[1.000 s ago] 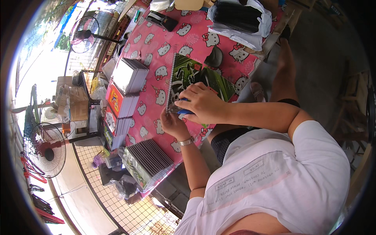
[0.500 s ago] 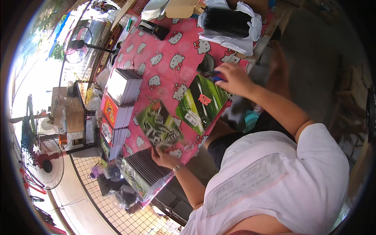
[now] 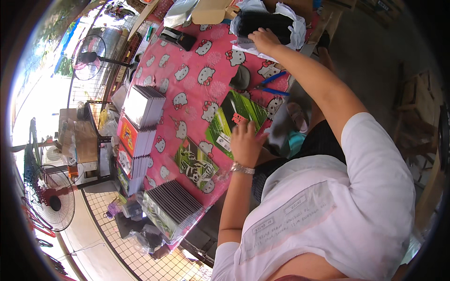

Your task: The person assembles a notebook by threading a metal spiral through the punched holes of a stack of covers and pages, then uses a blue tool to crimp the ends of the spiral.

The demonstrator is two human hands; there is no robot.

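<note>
My left hand [image 3: 246,144] lies with its fingers stretched over the lower edge of a green and black notebook cover [image 3: 255,107]. Far off, my right hand [image 3: 265,41] reaches to a bundle of black binding coils [image 3: 276,25] in white wrapping, its fingers resting on the near edge and apart. Blue-handled pliers [image 3: 273,89] lie on the table between the cover and the bundle, next to a dark grey rounded object [image 3: 241,77]. A green and black notebook [image 3: 194,163] is flat on the table left of my left hand.
A row of coil-bound notebooks [image 3: 174,206] stands at the near left corner. Further along the left edge are more stacked notebooks [image 3: 138,136]. A black tape dispenser [image 3: 178,38] and an open cardboard box [image 3: 209,10] sit at the back of the pink tablecloth [image 3: 199,58].
My right hand has let go of the pliers and moved away to the coil bundle. My left hand has put the notebook down and moved right onto the green cover.
</note>
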